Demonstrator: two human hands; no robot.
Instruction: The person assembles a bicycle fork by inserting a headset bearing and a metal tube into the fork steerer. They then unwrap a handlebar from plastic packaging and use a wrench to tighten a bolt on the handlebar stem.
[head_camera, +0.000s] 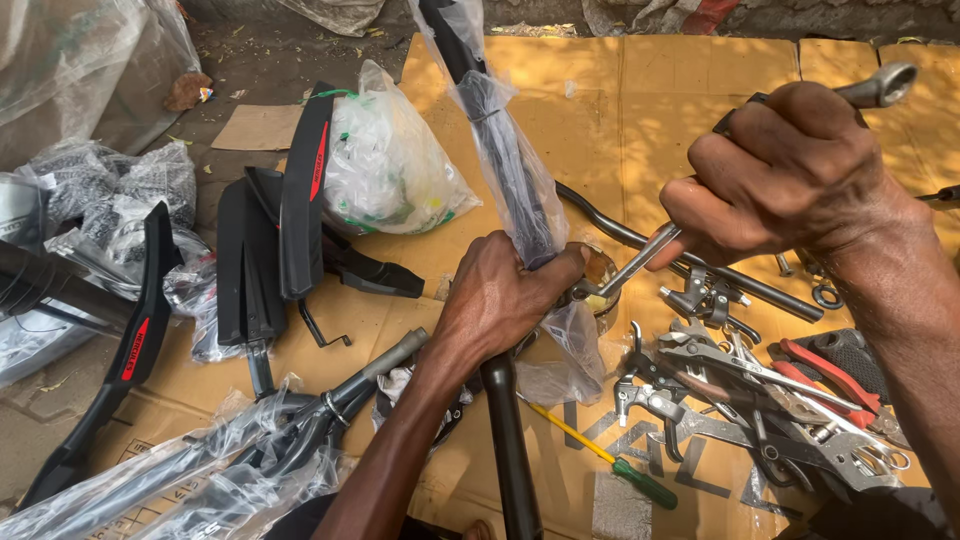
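Our left hand (500, 300) wraps tight around the black bike tube (505, 170), holding it steady above the cardboard (640, 110) on the ground. The tube is long, dark and partly wrapped in clear plastic. Our right hand (790, 175) grips a shiny spanner (650, 250), its tip at the tube's joint to turn something there.

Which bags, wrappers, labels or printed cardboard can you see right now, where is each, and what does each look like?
White bag: knotted plastic, green print, upper centre.
Clear wrap: sleeve round the black tube that the left hand grips.
Red labels: narrow strips on the black mudguards, left.
Cardboard: flat yellow-brown sheets underneath, dark print near the bottom.
Grey wrap: crumpled printed plastic, far left.
Right hand holds a spanner.
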